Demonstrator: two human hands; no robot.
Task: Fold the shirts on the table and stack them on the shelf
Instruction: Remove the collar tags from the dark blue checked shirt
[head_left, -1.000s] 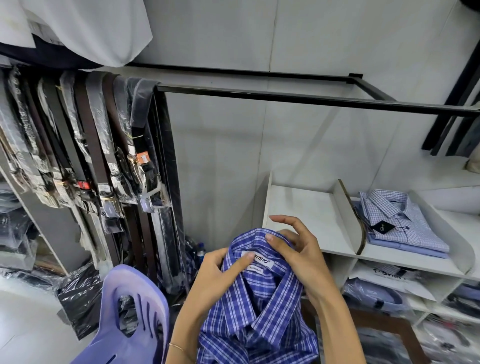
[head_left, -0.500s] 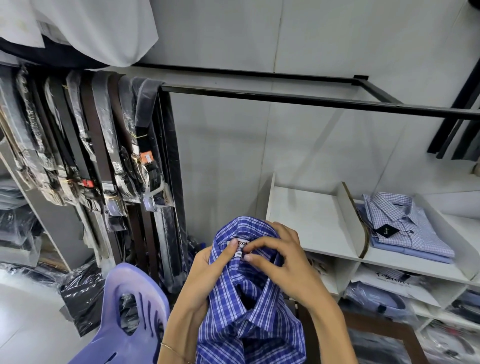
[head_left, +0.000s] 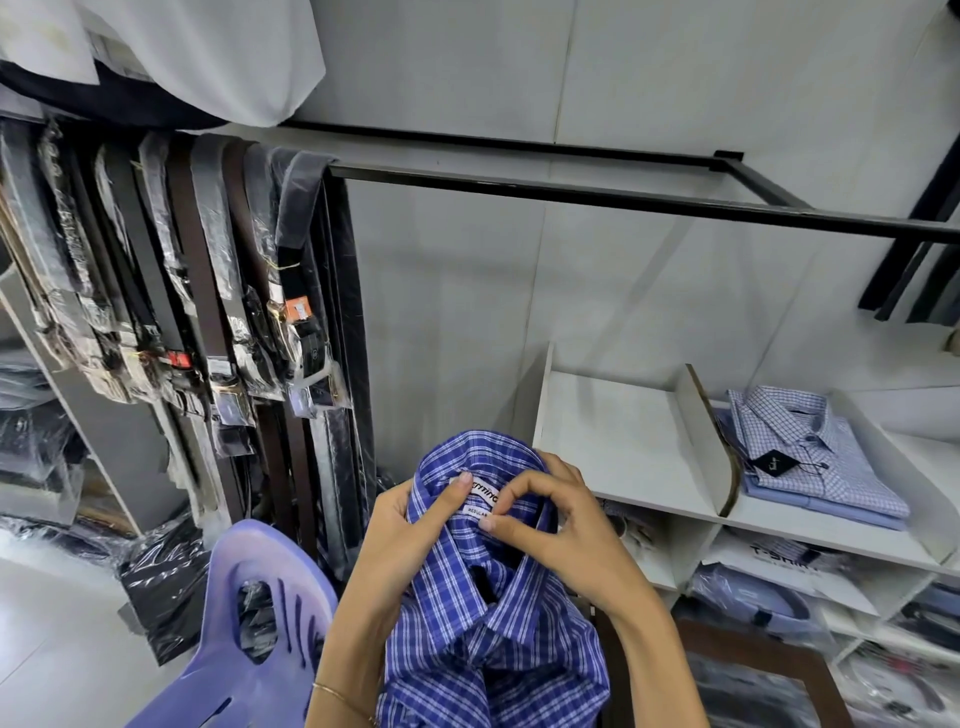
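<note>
both hands (head_left: 550, 525) hold shirt (head_left: 483, 613) collar-up, upright.

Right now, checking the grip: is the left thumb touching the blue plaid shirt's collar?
Touching. The head view shows the left hand with its thumb pressed on the blue plaid shirt collar beside the label.

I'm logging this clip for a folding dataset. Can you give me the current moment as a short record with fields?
setting: clothing shop corner
held item: blue plaid shirt, unfolded, collar up
left hand: grips the collar, thumb by the label
right hand: pinches the collar at the label
shelf: white; nearest top compartment bare
already stacked: folded checked shirts, next compartment
nearby: purple plastic chair, hanging belts
</note>
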